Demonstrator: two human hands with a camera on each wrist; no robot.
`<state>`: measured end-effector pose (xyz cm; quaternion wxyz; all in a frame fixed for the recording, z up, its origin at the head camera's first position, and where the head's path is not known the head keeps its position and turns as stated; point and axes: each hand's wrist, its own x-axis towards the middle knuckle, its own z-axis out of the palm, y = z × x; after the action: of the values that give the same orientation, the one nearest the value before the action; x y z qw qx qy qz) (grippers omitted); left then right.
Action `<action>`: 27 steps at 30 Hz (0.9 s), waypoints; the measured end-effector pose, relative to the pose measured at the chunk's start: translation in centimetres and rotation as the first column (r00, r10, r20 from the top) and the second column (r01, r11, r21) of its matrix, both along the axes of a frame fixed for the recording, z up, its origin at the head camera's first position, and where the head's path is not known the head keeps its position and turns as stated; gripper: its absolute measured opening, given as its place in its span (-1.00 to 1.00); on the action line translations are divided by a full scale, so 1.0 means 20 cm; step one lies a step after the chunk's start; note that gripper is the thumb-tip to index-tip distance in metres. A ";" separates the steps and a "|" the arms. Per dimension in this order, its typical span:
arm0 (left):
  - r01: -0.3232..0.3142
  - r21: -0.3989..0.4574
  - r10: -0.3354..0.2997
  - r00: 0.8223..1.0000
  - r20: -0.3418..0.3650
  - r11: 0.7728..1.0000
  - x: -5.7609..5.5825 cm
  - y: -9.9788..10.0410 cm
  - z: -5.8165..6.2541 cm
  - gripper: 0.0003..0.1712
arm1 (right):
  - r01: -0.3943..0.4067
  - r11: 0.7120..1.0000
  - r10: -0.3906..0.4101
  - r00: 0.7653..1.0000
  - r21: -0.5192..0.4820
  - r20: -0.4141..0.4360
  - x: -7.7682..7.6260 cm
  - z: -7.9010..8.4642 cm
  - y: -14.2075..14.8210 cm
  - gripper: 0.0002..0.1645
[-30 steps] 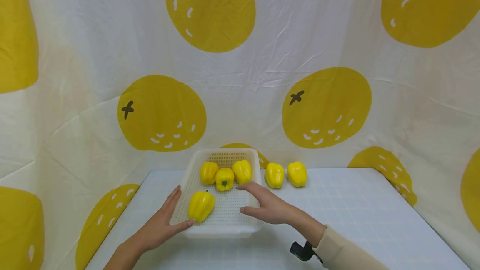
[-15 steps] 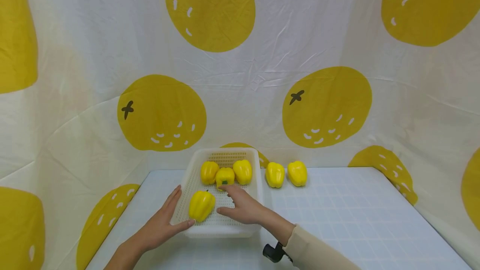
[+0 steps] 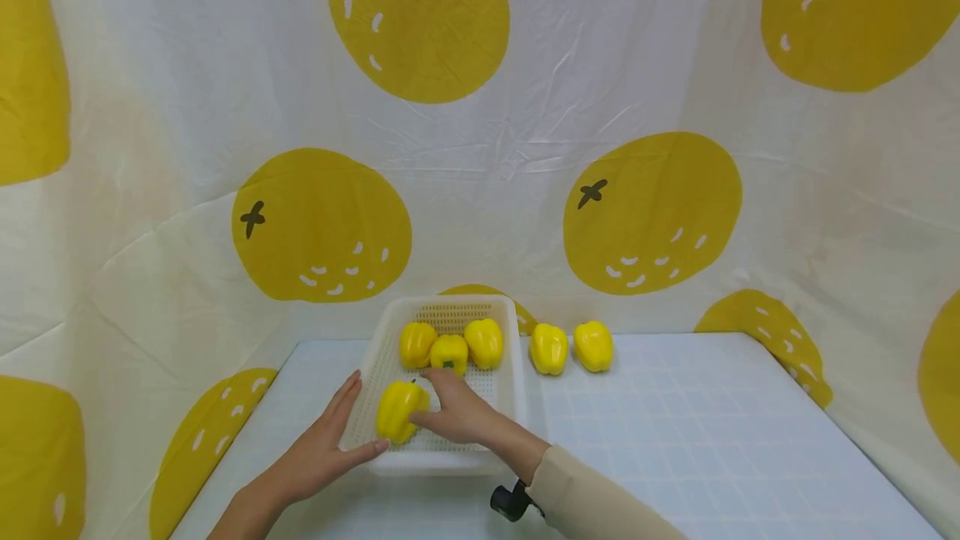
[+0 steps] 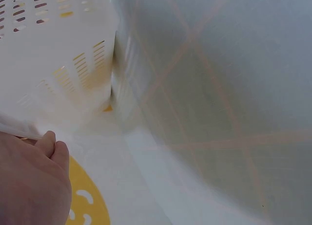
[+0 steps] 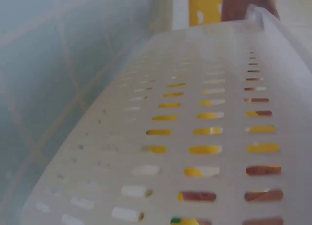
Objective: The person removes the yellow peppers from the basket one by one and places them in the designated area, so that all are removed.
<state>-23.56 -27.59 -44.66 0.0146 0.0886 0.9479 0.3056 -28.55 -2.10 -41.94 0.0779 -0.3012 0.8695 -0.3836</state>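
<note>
In the head view, a white slotted plastic basket point(image 3: 450, 461) holds several yellow bell peppers. My left hand point(image 3: 318, 448) grips its front left corner, thumb on the front rim and fingers along the left side. In the left wrist view, that hand point(image 4: 36, 178) has its fingertips at the basket rim point(image 4: 17, 126). My right hand point(image 3: 457, 411) reaches in over the front right, its thumb overlapping the right side of the nearest bell pepper point(image 3: 397, 412) and its fingers beside the stem. The right wrist view looks along the basket wall point(image 5: 112, 152), which hides most of the right hand.
Three peppers cluster at the basket's back, including a middle pepper point(image 3: 448, 350) with its green stem facing forward. Two more, a left pepper point(image 3: 549, 348) and a right pepper point(image 3: 593, 346), sit on the checked tabletop point(image 3: 675, 432). A fruit-print curtain point(image 3: 495, 215) hangs behind.
My right hand has moved left across the basket, from its right side to the nearest bell pepper. My left hand and the peppers have stayed in place.
</note>
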 end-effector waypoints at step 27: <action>-0.002 -0.026 0.002 1.000 0.009 1.000 -0.01 0.00 0.01 0.31 | 0.116 0.983 -0.129 0.988 0.145 0.085 -0.02 -0.03 -0.16 -0.12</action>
<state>-23.80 -27.66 -44.49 0.0196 0.0860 0.9519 0.2934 -28.87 -5.29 -42.58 0.1160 -0.2224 0.9065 -0.3395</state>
